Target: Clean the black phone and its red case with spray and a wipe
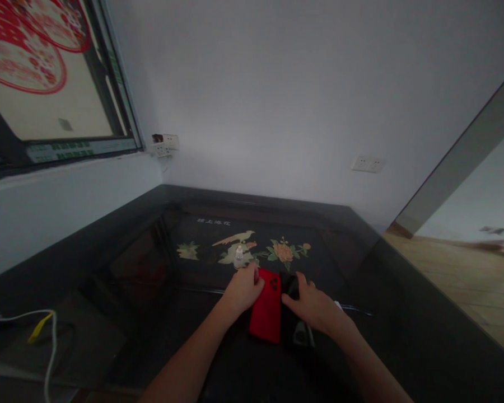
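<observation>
My left hand [246, 286] is closed on the upper left edge of a red phone [267, 316], with the thumb on its back. The phone's dark camera lenses face up near its top right corner. Right beside the phone is a dark, glossy item [293, 324]; its kind is unclear in the dim light. Fingers and thumb of my right hand [313, 303] close around its upper part. Beyond my left hand stands a small clear object [238, 254] with a whitish top. Part of something white [338, 305] shows behind my right wrist.
The glossy black table [151, 313] carries a bird and flower picture [283, 252]. At its left lies a white cable [52, 347] with a yellow tag [37, 330]. Wall sockets [368, 164] are behind the table. A window [54, 106] is at the left, wooden floor [466, 274] at the right.
</observation>
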Available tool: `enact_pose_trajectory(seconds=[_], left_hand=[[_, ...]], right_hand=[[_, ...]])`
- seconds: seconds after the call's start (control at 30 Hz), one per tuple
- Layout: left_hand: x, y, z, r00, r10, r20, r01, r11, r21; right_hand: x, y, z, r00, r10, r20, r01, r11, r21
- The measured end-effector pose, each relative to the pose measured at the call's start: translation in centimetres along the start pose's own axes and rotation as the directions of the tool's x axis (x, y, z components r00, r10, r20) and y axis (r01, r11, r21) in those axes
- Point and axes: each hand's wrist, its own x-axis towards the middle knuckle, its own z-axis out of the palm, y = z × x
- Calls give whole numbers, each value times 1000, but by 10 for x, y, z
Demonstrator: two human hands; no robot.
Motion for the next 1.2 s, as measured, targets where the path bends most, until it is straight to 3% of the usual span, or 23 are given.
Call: enact_pose_trajectory(seconds=[0.07,0.13,0.2,0.3,0.47,0.77,1.03,1.2], left_hand=[[1,3,11,999,-34,9,35,979,-201],[1,7,23,989,-101,104,142,822,-551],[1,11,34,971,-101,219,226,700,-678],[0,16,46,944,-81,319,299,613,-731],[-2,15,51,919,-64,389,370,477,-797],[0,10,53,914,-56,403,397,334,-855],[2,10,54,930,-99,354,367,192,-910],[7,11,52,932,-151,329,345,96,-934]], right_hand=[[2,4,-2,999,-34,28,32,997,71],[4,5,-3,998,-53,36,48,992,117],[4,4,-3,998,-50,35,45,989,141],[3,0,-4,999,-37,30,33,989,147],[-1,-6,-3,999,-29,-19,30,998,62],[-1,-8,4,992,-60,-111,56,998,-42],[9,3,2,979,-129,-158,153,977,149],[21,9,-4,961,-164,-222,234,910,342]])
